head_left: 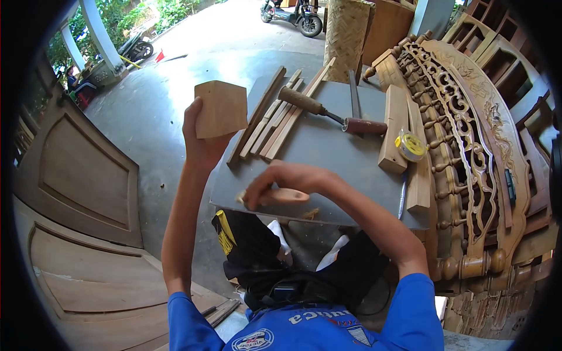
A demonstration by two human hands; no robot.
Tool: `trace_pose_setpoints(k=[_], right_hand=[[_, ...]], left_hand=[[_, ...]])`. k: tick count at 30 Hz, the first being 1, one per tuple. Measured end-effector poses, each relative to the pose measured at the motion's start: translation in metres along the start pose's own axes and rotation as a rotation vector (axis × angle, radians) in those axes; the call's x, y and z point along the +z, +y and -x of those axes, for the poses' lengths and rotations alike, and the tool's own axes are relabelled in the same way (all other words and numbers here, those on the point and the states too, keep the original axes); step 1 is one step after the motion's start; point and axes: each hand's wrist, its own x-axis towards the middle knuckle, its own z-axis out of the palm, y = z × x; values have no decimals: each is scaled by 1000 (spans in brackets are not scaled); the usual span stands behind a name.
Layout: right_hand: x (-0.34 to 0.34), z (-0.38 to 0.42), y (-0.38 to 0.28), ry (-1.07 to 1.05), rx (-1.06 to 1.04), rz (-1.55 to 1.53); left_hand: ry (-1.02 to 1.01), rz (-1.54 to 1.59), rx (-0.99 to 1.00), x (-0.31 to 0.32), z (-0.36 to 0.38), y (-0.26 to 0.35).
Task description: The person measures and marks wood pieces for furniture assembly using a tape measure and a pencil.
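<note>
My left hand, raised left of the grey tabletop, grips a pale wooden block from its side and underneath. Fingers of my right hand are closed round a wooden-handled brush low over the near edge of the tabletop. The brush's handle end points right; its pale tip at the left is blurred and partly covered by my fingers. Beyond the right hand lie several thin wooden strips, with a wooden-handled tool resting across them.
At the tabletop's right are a thick wooden beam, a yellow tape measure and a dark reddish cylinder. Carved wooden furniture leans on the right. Panelled doors stand at left. A person sits far back left.
</note>
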Motion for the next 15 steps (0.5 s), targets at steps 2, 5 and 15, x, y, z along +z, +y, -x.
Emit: trace_pose_setpoints(k=[2,5,15], right_hand=[[-12,16,-23,-78,78,-37],[-23,25,-31,26,80,-48],[-23,44,-43,-137,175,-157]], left_hand=[[-1,7,-11,-1,-11,-3],[-28,-281,-5,-6,-29,-16],[-141,-1534,328,31,-102,-62]])
